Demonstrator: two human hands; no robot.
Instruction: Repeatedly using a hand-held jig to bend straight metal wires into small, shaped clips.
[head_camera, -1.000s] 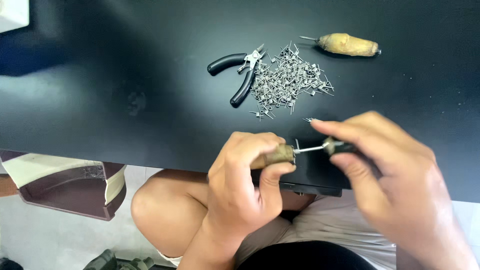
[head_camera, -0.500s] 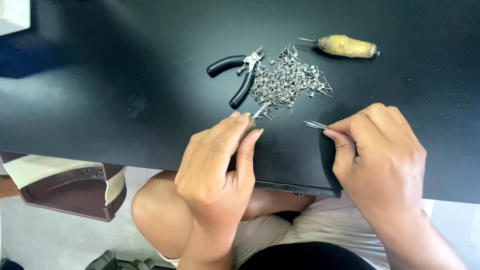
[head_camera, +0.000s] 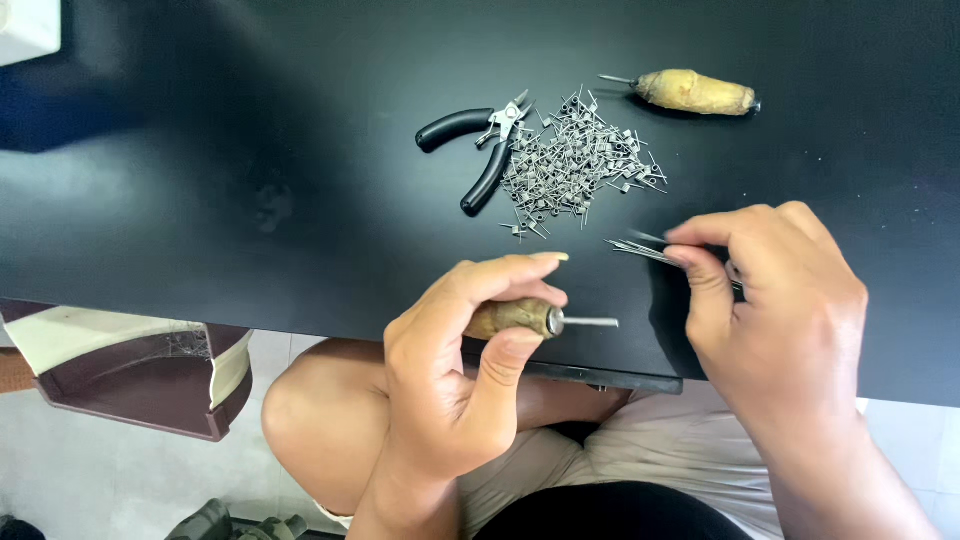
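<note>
Head view: the left hand (head_camera: 450, 380) has its grip pinched on a wooden-handled tool (head_camera: 520, 318), its metal rod pointing toward the right hand (head_camera: 775, 300), whose grip pinches thin wires (head_camera: 640, 248). Beyond both grips, coils (head_camera: 575, 165) and pliers (head_camera: 480, 150) lie on the table (head_camera: 250, 150).

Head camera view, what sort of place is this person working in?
Probably a small handcraft workbench for wire parts. A black table holds a pile of small metal wire coils, black-handled pliers and a wooden-handled tool; the left hand holds another.
</note>
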